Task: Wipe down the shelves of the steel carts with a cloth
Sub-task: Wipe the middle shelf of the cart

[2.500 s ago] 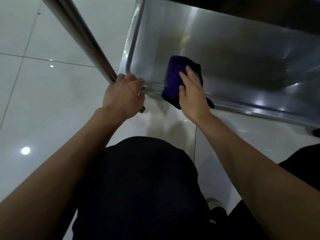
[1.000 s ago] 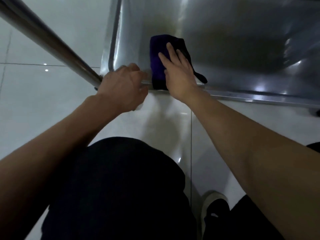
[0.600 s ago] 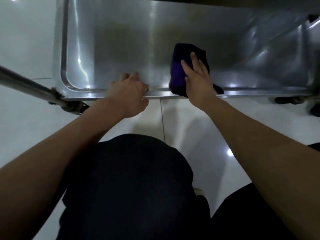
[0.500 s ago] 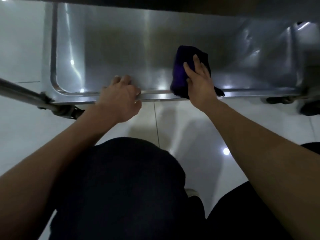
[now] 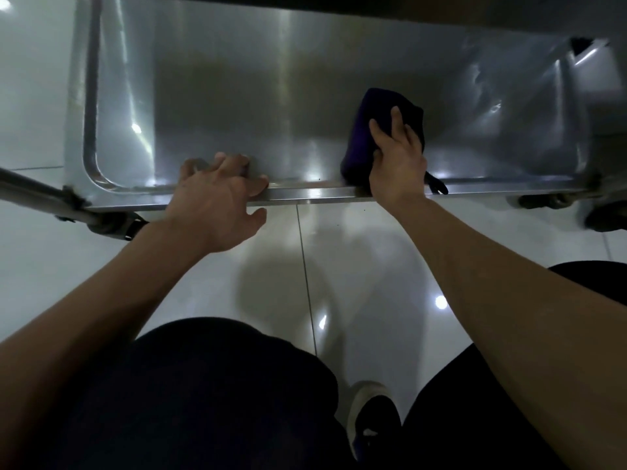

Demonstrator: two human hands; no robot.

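While the left hand (image 5: 217, 201) has slid from the corner post (image 5: 34, 188) to the middle of the front rim, fingers curled over the edge and gripping it, the right hand (image 5: 397, 161) has carried the cloth (image 5: 366, 130) along the shelf (image 5: 237, 96) toward its right end. That dark purple cloth lies under the right palm and straight, spread fingers, pressed flat against the steel just inside the rim, a loose corner trailing over the edge beside the wrist.
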